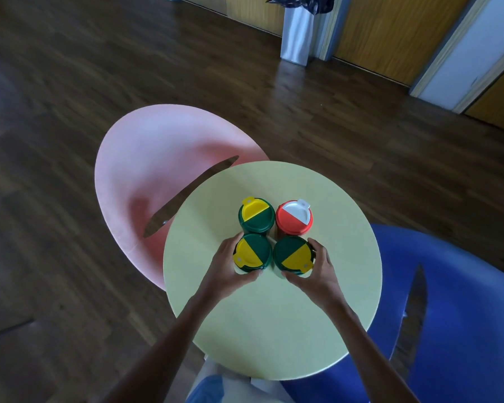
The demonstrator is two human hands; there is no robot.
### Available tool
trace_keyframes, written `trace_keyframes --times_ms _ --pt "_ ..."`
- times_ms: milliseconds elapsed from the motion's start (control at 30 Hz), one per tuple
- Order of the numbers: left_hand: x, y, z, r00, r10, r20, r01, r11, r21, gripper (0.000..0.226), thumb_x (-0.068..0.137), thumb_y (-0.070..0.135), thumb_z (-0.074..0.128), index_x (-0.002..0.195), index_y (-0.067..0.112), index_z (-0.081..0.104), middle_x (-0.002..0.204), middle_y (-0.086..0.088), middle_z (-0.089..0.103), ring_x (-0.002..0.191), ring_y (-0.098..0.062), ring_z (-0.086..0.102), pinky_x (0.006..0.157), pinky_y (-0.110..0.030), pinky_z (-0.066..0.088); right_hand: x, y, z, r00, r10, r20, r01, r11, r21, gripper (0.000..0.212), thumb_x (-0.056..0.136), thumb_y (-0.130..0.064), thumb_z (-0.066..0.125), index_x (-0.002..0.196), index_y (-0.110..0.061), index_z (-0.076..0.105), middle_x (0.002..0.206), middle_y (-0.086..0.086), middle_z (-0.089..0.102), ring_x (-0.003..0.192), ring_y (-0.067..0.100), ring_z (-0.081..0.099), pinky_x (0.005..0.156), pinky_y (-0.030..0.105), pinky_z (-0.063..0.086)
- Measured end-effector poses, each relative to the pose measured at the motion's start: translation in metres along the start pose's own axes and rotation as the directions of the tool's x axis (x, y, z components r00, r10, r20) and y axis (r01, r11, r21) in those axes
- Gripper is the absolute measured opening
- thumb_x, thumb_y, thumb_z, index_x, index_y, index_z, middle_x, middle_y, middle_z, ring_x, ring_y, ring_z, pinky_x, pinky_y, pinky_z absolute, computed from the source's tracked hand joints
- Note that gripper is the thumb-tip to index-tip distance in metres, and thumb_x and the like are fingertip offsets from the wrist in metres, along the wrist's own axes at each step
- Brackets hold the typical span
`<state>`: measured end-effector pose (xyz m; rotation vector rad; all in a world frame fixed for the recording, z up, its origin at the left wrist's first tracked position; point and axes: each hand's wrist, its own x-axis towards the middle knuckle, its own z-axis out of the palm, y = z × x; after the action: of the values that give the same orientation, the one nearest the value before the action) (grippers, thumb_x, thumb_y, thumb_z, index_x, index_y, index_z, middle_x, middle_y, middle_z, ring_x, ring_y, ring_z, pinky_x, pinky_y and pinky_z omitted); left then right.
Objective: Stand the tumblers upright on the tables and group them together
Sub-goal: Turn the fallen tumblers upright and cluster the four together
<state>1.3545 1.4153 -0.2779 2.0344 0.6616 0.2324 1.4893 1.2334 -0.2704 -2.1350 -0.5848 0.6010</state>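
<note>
On the yellow table (268, 315) four tumblers stand upright in a tight square, lids up. At the back are the far green tumbler (256, 215) and, just beside it, the red tumbler (294, 218). The two nearer ones are in hand. The left hand (224, 271) grips the near-left tumbler (252, 253), its fingers (232, 241) curled round the far side and the thumb on the near side. The right hand (317, 274) holds the near-right tumbler (293, 255) in the same wrapped way. Both hands are therefore closed round a tumbler, not spread. The step appears to be the last closing-up of the group, and on this table the task looks almost done. To finish it well, slide each near tumbler along the table rather than lifting it. Press low on the body so the base stays flat and the tall shape does not tip. Bring the pair in gently until they meet the back two, since a hard nudge could knock the far ones over. Then open the fingers outward, away from the cluster, so nothing catches a protruding lid tab. The pink table (146, 158) on the left and the blue table (448, 286) on the right show no tumblers where they are visible.
</note>
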Motion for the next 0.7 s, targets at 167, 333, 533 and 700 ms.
trace_keyframes --times_ms 167,333,533,700 --pt "0.0 0.008 -0.002 0.999 0.0 -0.04 0.0 1.0 -0.02 0.087 0.062 0.052 0.073 0.136 0.033 0.032 0.128 0.023 0.039 0.117 0.015 0.034 0.092 -0.002 0.033 0.005 -0.004 -0.005 0.997 0.043 -0.06 -0.044 0.999 -0.014 0.094 0.066 -0.044 0.081 0.14 -0.02 0.029 0.137 -0.005 0.037 0.12 0.009 0.042 0.094 0.03 0.044" --pt "0.051 0.023 -0.015 0.997 0.043 -0.067 -0.034 0.99 0.138 0.099 0.065 0.058 0.064 0.147 0.022 0.02 0.148 -0.001 0.029 0.137 -0.008 0.022 0.107 -0.023 0.028 0.057 -0.03 -0.025 0.988 -0.031 -0.153 0.005 0.986 -0.167 0.09 0.068 -0.044 0.078 0.141 -0.023 0.029 0.141 0.001 0.037 0.129 0.02 0.038 0.096 0.041 0.045" --pt "0.1 0.028 -0.012 0.993 -0.064 0.103 0.035 0.964 0.264 0.095 0.065 0.048 0.077 0.144 0.033 0.026 0.142 -0.008 0.036 0.131 -0.024 0.039 0.099 -0.036 0.043 0.105 -0.052 -0.026 0.989 -0.015 0.145 0.085 0.868 -0.489 0.09 0.068 -0.043 0.078 0.141 -0.03 0.028 0.138 0.008 0.035 0.125 0.03 0.043 0.089 0.043 0.046" --pt "0.099 0.03 -0.006 0.998 -0.06 0.036 0.049 0.966 0.252 0.09 0.067 0.043 0.078 0.143 0.03 0.031 0.133 -0.008 0.044 0.121 -0.023 0.047 0.09 -0.03 0.043 0.108 -0.049 -0.022 0.991 -0.014 0.131 0.076 0.872 -0.484 0.083 0.066 -0.043 0.08 0.136 -0.031 0.036 0.131 0.008 0.042 0.117 0.03 0.05 0.085 0.039 0.05"
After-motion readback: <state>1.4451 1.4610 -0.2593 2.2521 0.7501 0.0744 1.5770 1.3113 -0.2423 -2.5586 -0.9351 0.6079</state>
